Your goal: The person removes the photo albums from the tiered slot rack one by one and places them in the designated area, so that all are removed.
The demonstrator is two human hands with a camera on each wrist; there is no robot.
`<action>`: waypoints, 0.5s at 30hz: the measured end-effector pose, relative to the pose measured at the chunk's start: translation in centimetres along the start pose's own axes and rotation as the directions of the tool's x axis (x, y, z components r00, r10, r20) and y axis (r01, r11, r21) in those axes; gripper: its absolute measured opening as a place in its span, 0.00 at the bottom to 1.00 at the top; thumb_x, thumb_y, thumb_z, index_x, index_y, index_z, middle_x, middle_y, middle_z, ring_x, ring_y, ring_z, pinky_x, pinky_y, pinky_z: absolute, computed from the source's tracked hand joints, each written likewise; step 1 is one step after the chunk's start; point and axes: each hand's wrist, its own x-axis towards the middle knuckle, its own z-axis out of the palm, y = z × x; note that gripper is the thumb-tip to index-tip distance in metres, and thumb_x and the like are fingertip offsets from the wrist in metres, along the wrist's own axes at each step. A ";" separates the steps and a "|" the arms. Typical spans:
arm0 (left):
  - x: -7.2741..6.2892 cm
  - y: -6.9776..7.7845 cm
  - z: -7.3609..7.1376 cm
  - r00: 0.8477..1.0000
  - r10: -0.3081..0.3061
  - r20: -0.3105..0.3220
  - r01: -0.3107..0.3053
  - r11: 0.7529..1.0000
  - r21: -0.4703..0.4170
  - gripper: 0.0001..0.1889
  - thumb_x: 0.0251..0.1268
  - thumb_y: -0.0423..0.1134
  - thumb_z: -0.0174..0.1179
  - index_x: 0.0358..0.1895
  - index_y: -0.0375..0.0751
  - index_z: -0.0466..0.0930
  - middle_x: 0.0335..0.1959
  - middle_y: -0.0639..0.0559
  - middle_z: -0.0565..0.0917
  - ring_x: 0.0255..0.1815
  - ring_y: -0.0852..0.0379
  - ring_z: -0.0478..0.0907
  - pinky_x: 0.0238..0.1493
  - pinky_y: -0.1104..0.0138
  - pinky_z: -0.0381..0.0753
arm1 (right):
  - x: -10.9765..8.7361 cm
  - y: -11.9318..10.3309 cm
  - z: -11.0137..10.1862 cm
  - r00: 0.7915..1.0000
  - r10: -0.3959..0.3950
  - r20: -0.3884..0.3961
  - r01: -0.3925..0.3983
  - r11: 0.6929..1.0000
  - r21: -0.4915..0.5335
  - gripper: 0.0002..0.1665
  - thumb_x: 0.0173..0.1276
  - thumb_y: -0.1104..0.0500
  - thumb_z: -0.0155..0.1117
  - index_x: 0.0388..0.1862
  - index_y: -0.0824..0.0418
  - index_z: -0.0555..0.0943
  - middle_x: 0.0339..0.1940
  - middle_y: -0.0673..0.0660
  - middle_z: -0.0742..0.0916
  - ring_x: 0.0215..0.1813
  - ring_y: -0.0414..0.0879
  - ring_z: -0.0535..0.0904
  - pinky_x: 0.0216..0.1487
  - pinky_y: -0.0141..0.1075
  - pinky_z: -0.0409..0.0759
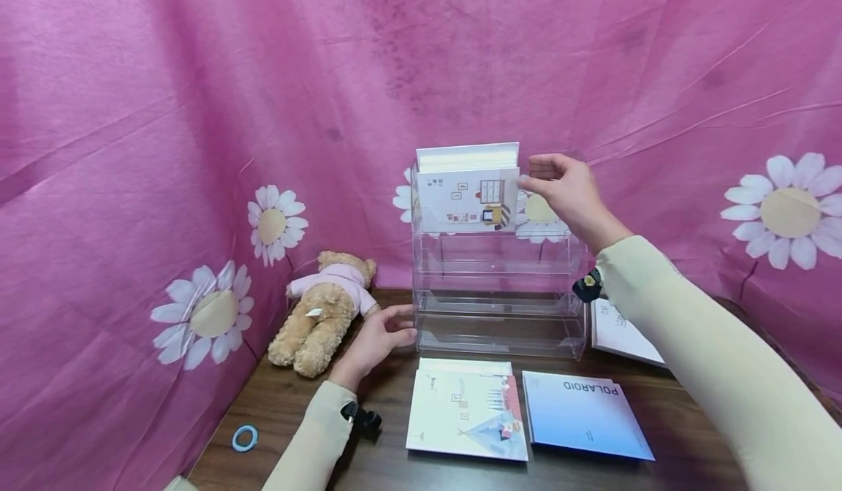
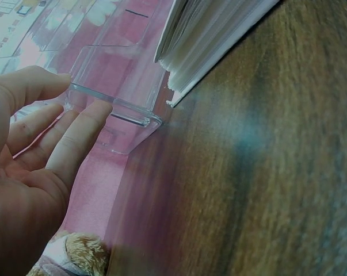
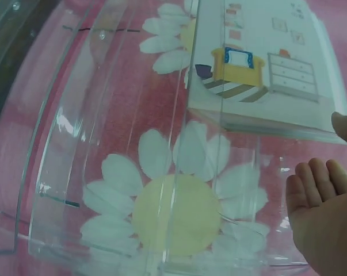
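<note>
A tiered clear plastic rack stands on the table, with a stack of illustrated albums upright in its top tier, at the left. My right hand is raised beside this stack, its thumb tip right at the albums' right edge and its fingers fairly straight. In the right wrist view, the front album shows a drawn desk and drawers, with the thumb close to its edge. My left hand rests fingertips and thumb against the rack's lower left side. The left wrist view shows those loosely extended fingers at the clear rack's edge.
Before the rack lie an illustrated album and a blue POLAROID album. A white album lies right of the rack, partly behind my sleeve. A teddy bear lies at left, and a blue ring sits near the table's left edge.
</note>
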 end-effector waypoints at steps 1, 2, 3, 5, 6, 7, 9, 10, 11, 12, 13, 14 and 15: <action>0.0 0.0 0.0 1.000 0.001 0.002 -0.001 1.000 0.003 0.29 0.76 0.28 0.69 0.77 0.30 0.77 0.69 0.22 0.83 0.73 0.28 0.83 0.55 0.75 0.88 | 0.3 0.1 0.2 1.000 0.001 0.004 -0.002 1.000 0.020 0.40 0.79 0.50 0.77 0.84 0.61 0.75 0.79 0.65 0.83 0.76 0.52 0.81 0.79 0.44 0.81; 0.0 0.0 0.0 1.000 0.004 0.005 -0.004 1.000 0.006 0.29 0.76 0.28 0.69 0.77 0.30 0.77 0.69 0.22 0.83 0.73 0.28 0.83 0.56 0.75 0.88 | 0.6 0.1 0.3 1.000 0.003 0.004 -0.003 0.999 0.035 0.40 0.79 0.51 0.77 0.84 0.61 0.75 0.79 0.65 0.83 0.75 0.51 0.82 0.79 0.42 0.82; 0.0 0.0 -0.1 1.000 0.006 0.006 -0.006 1.000 0.009 0.29 0.76 0.29 0.69 0.77 0.30 0.77 0.69 0.22 0.83 0.72 0.28 0.83 0.56 0.75 0.88 | 0.8 0.2 0.5 1.000 0.002 0.000 -0.002 0.999 0.046 0.40 0.78 0.51 0.77 0.83 0.61 0.75 0.78 0.64 0.84 0.73 0.49 0.82 0.77 0.39 0.83; 0.1 -0.1 -0.1 1.000 0.006 0.009 -0.006 1.000 0.013 0.29 0.76 0.28 0.69 0.77 0.29 0.77 0.68 0.21 0.84 0.72 0.29 0.83 0.56 0.75 0.88 | 1.3 0.3 1.0 1.000 -0.002 -0.009 0.003 0.997 0.075 0.39 0.78 0.53 0.78 0.82 0.62 0.76 0.75 0.63 0.85 0.69 0.43 0.84 0.72 0.33 0.84; 0.1 -0.1 -0.1 1.000 0.006 0.007 -0.006 1.000 0.016 0.29 0.76 0.28 0.69 0.77 0.29 0.76 0.67 0.21 0.85 0.72 0.29 0.84 0.56 0.75 0.88 | 1.5 0.3 1.3 1.000 -0.008 -0.011 0.009 0.995 0.095 0.39 0.78 0.54 0.78 0.82 0.63 0.77 0.74 0.63 0.86 0.66 0.41 0.84 0.69 0.30 0.84; 0.0 -0.1 -0.2 1.000 0.006 0.005 -0.006 1.000 0.020 0.29 0.76 0.28 0.68 0.77 0.29 0.76 0.66 0.21 0.85 0.71 0.30 0.84 0.56 0.75 0.88 | 1.7 0.4 1.5 1.000 -0.010 -0.011 0.011 0.994 0.111 0.39 0.78 0.54 0.78 0.82 0.64 0.77 0.72 0.62 0.86 0.64 0.39 0.83 0.67 0.28 0.84; 0.0 -0.1 -0.1 1.000 0.004 0.000 -0.004 1.000 0.024 0.29 0.76 0.27 0.68 0.77 0.30 0.77 0.65 0.22 0.86 0.70 0.31 0.85 0.56 0.75 0.88 | 1.9 0.3 1.8 1.000 -0.011 -0.015 0.013 0.992 0.126 0.38 0.78 0.55 0.78 0.81 0.64 0.77 0.70 0.60 0.86 0.62 0.37 0.83 0.66 0.27 0.84; 0.1 -0.2 -0.1 1.000 0.006 -0.002 -0.006 1.000 0.029 0.28 0.76 0.27 0.68 0.77 0.29 0.77 0.64 0.22 0.87 0.70 0.32 0.86 0.55 0.75 0.88 | 2.0 0.3 1.9 1.000 -0.010 -0.013 0.012 0.991 0.132 0.39 0.78 0.55 0.78 0.82 0.65 0.76 0.70 0.60 0.86 0.62 0.37 0.82 0.67 0.28 0.83; 0.1 -0.2 -0.1 1.000 0.005 -0.004 -0.004 1.000 0.029 0.28 0.75 0.27 0.69 0.77 0.30 0.78 0.64 0.23 0.87 0.69 0.34 0.86 0.55 0.75 0.88 | 2.1 0.3 2.0 1.000 -0.009 -0.011 0.011 0.991 0.136 0.39 0.78 0.55 0.78 0.82 0.65 0.76 0.70 0.61 0.86 0.62 0.38 0.82 0.69 0.30 0.83; 0.1 -0.1 -0.1 1.000 0.003 -0.007 -0.003 1.000 0.028 0.28 0.75 0.27 0.69 0.76 0.31 0.78 0.63 0.23 0.88 0.68 0.36 0.87 0.54 0.75 0.88 | 2.2 0.3 2.1 1.000 -0.007 -0.011 0.009 0.991 0.134 0.39 0.78 0.55 0.77 0.82 0.65 0.76 0.70 0.61 0.85 0.62 0.38 0.82 0.70 0.31 0.83; 0.0 -0.1 -0.1 1.000 0.002 -0.008 -0.002 1.000 0.028 0.28 0.75 0.27 0.69 0.76 0.31 0.79 0.63 0.24 0.88 0.68 0.37 0.87 0.54 0.74 0.88 | 2.2 0.3 2.2 1.000 -0.004 -0.013 0.005 0.992 0.129 0.40 0.78 0.54 0.78 0.83 0.65 0.75 0.70 0.60 0.85 0.63 0.38 0.82 0.71 0.32 0.83; 0.1 -0.1 -0.1 1.000 0.002 -0.007 -0.002 1.000 0.027 0.28 0.75 0.27 0.69 0.76 0.31 0.79 0.63 0.24 0.88 0.68 0.37 0.87 0.54 0.74 0.88 | 2.3 0.3 2.2 1.000 -0.001 -0.015 0.003 0.992 0.126 0.40 0.78 0.54 0.78 0.83 0.65 0.75 0.70 0.60 0.85 0.63 0.39 0.82 0.71 0.33 0.83; 0.1 -0.1 -0.1 1.000 0.002 -0.007 -0.002 1.000 0.025 0.28 0.75 0.27 0.69 0.76 0.32 0.79 0.63 0.24 0.88 0.67 0.38 0.87 0.54 0.74 0.88 | 2.3 0.3 2.3 1.000 0.001 -0.018 0.001 0.992 0.123 0.40 0.78 0.54 0.78 0.82 0.65 0.76 0.70 0.60 0.86 0.62 0.39 0.82 0.71 0.33 0.83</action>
